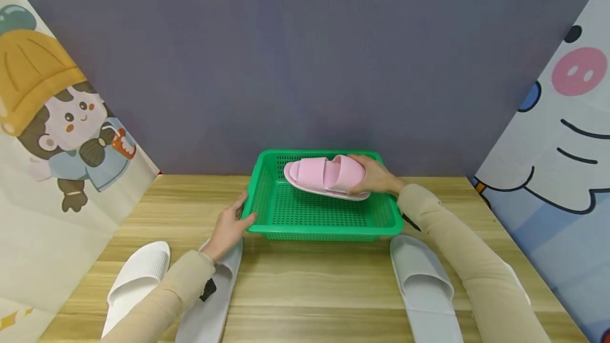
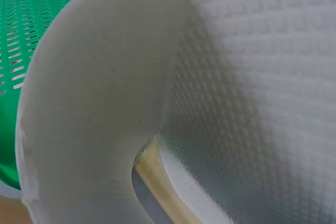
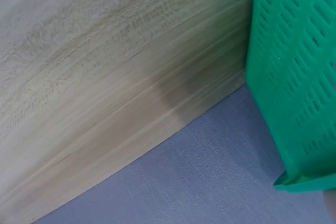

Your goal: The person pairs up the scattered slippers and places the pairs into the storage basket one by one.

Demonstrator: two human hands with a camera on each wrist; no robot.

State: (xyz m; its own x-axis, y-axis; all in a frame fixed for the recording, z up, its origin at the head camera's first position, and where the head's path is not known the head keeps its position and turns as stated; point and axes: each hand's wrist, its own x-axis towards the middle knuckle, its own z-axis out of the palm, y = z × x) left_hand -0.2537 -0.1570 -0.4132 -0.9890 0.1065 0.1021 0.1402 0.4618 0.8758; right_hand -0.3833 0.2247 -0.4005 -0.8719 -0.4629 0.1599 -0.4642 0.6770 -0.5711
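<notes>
A pink slipper (image 1: 312, 173) is over the back part of a green plastic basket (image 1: 324, 229). My right hand (image 1: 374, 175) grips the slipper at its right end, the fingers partly hidden behind it. At the basket's left front corner, my left hand (image 1: 231, 229) holds the rim, with the thumb on top and the fingers along the outer side. A pale slipper (image 1: 209, 300) lies under my left forearm and fills most of the left wrist view as a white strap (image 2: 105, 93) and a textured insole (image 2: 262, 103). The right wrist view catches the basket's slotted side (image 3: 299, 66).
Left of my left sleeve lies a white slipper (image 1: 140, 274). In front of the basket's right corner is a pale grey slipper (image 1: 426, 285); a white edge (image 1: 518, 282) shows past my right sleeve. Behind the wooden tabletop (image 1: 310, 290) rises a grey wall (image 1: 305, 57).
</notes>
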